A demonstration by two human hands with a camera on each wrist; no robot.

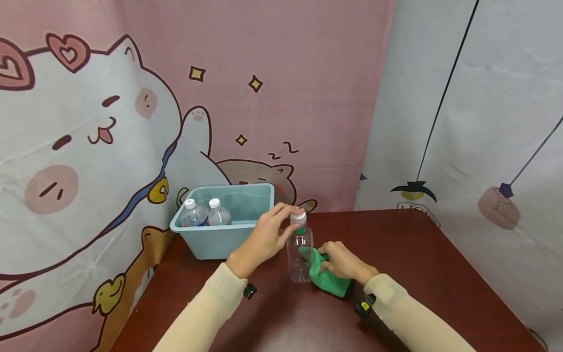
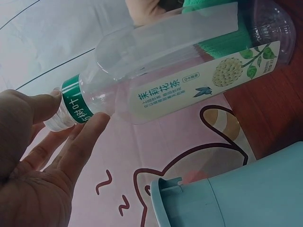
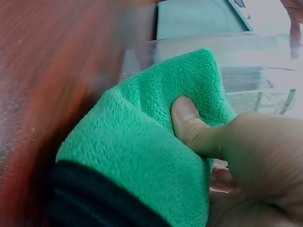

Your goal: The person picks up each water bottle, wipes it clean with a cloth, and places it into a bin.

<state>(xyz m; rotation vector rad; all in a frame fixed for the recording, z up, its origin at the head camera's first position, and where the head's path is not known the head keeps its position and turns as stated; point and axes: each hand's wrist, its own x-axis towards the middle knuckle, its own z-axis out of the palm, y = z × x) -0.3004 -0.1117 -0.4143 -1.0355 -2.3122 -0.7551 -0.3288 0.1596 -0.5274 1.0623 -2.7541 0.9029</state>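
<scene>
My left hand [image 1: 267, 232] pinches the white cap of a clear plastic bottle [image 1: 295, 261] between thumb and fingers. The bottle stands upright over the table, with a green band at its neck. A pale label [image 2: 208, 85] with lettering, a white flower and a small bird runs along its side in the left wrist view. In my right hand [image 1: 345, 261] is a folded green cloth [image 1: 330, 282] with a dark edge. The thumb presses on the fuzzy fabric in the right wrist view. One end of the cloth lies against the bottle's side.
A light blue plastic bin [image 1: 220, 244] sits at the back left of the dark red-brown table [image 1: 404, 254]. Inside it are two white-capped bottles, one at the left [image 1: 193, 215] and one beside it [image 1: 219, 216]. A cartoon-printed curtain [image 1: 308, 98] hangs behind the table.
</scene>
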